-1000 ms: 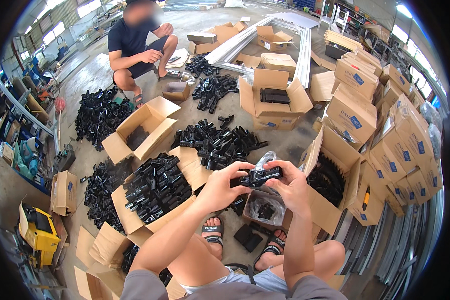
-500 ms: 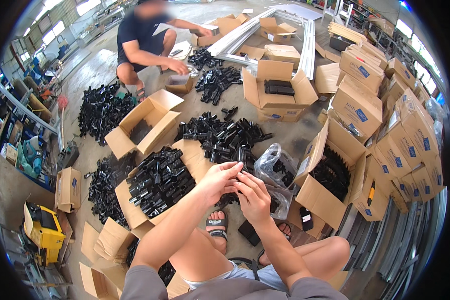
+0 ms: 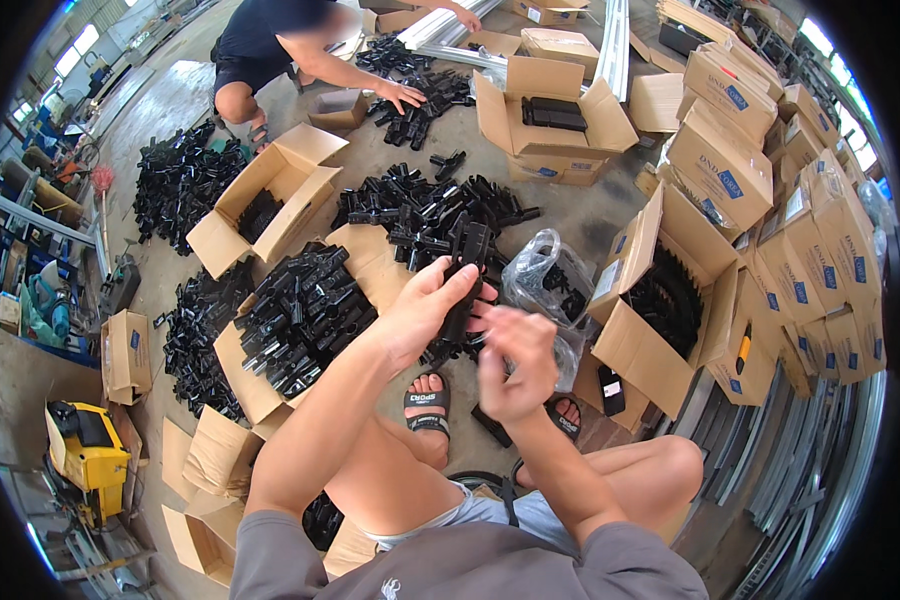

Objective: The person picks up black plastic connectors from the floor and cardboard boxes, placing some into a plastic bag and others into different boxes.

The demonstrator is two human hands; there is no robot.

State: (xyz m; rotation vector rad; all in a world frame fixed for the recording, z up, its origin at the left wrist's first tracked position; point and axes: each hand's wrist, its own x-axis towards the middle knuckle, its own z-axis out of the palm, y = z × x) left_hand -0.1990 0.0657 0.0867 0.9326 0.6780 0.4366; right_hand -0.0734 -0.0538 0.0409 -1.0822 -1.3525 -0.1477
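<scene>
My left hand (image 3: 432, 305) is closed round a long black plastic part (image 3: 467, 248), its thumb lying along the near side. The part stands up from the grip, in front of a pile of similar black parts (image 3: 395, 210). My right hand (image 3: 518, 362) is beside the lower end of the held part, its fingers curled and smeared by motion. Whether it touches the part or pinches something small cannot be made out. Below and right of the part lies a clear plastic bag (image 3: 536, 268) with small black pieces by it.
Open cartons of black parts stand at left (image 3: 232, 345) and right (image 3: 705, 365). Another carton (image 3: 520, 140) stands ahead. Stacked boxes (image 3: 805, 270) and metal profiles (image 3: 770, 490) line the right side. A co-worker (image 3: 280, 50) crouches at far left, one hand on a pile. A phone (image 3: 611, 390) lies nearby.
The long black part now shows upright in my left hand. My right hand has drawn down and away from the left. The co-worker's arm has reached onto a pile, and the view has shifted.
</scene>
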